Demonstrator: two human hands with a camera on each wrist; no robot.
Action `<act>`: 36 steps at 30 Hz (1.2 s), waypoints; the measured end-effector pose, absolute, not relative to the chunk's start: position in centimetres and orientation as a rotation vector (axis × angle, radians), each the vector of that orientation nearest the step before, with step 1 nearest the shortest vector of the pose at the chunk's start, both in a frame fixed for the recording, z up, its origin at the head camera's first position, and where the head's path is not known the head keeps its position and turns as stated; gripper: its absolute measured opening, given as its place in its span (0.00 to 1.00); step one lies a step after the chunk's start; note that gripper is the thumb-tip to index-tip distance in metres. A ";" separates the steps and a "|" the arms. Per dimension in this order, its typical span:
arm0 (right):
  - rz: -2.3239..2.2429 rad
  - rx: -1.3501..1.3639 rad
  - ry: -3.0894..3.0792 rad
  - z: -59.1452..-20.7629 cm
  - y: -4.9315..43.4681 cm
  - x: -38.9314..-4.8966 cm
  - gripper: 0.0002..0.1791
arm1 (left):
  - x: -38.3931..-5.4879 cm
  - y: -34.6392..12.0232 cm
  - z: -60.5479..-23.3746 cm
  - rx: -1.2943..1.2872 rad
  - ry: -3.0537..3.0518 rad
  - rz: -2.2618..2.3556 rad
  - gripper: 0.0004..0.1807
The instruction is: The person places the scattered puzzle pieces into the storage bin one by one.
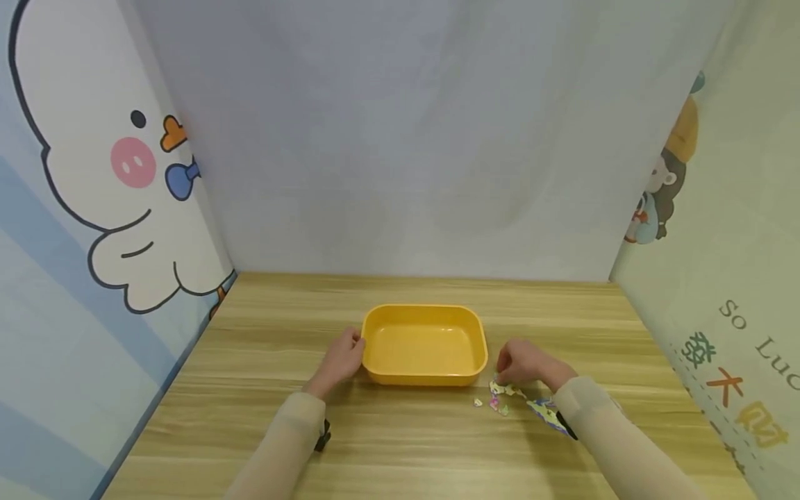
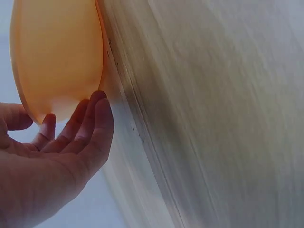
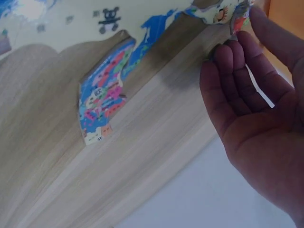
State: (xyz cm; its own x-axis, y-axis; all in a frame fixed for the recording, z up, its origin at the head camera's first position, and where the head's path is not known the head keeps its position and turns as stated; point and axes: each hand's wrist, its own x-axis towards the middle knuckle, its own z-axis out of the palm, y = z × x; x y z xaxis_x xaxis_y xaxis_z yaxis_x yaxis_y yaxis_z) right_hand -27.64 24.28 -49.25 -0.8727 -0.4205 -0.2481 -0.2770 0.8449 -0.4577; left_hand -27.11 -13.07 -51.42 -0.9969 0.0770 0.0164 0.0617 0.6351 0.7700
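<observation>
A yellow plastic tray, rectangular with rounded corners, sits on the wooden table. My left hand grips its left end; in the left wrist view the thumb is at the rim and the curled fingers lie against the outer wall. Right of the tray, my right hand pinches a small printed puzzle piece between thumb and index finger. Colourful map-like puzzle pieces lie near that hand: a long blue-edged one partly under the right sleeve, and a multicoloured one in the right wrist view.
Small loose pieces lie just in front of the tray's right corner. A grey curtain hangs behind the table, with printed cloths at both sides. A dark wrist strap shows at the left sleeve.
</observation>
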 end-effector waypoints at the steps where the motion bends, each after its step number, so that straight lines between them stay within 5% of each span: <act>1: -0.593 -0.528 2.687 -49.3 24.3 -27.7 0.08 | -27.0 -13.0 -51.5 0.121 2.831 1.353 0.09; 36: -0.808 -0.593 2.702 -48.7 25.1 -28.4 0.04 | -24.5 -12.0 -53.5 -0.021 2.831 1.651 0.07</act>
